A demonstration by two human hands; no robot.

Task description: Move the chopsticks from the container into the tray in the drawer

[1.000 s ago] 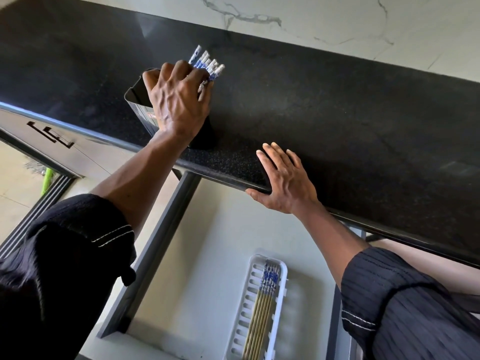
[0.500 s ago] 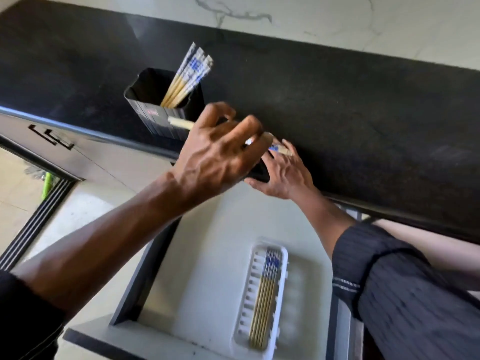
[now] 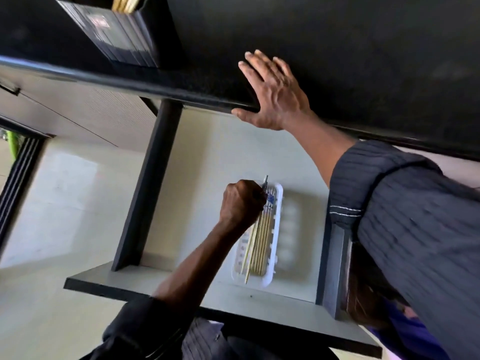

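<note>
Landmark: the white slotted tray point(image 3: 275, 229), lying lengthwise in the open drawer point(image 3: 207, 152) toward its right wall.

Left hand: the left hand point(image 3: 240, 203) is closed in a fist around a small bunch of chopsticks point(image 3: 251, 245), right at the tray's far-left corner. How many sticks it holds, I cannot tell.

Held chopsticks: their patterned top ends poke out above the fist past the tray's far rim; their pale tips slant down to the tray's near rim, one tip seeming to reach just over it.

Chopsticks already placed: a row of laid chopsticks point(image 3: 265, 237) rests flat along the tray, just right of the held bunch, patterned ends at the far end.

Right hand: the right hand point(image 3: 275, 94) lies open and flat, gripping nothing, palm on the black countertop point(image 3: 363, 61) beyond the tray, thumb hooked under the front edge.

Container: the dark container point(image 3: 122, 32) stands on the countertop, well beyond the tray and to its left, with more chopstick ends showing in its mouth.

Step in hand: judged as lowering the bunch into the tray.

Next move: it likely calls for swinging the slanted tips parallel to the laid row, loosening the fist so the sticks settle inside the rim, then going to the container for the rest.
</note>
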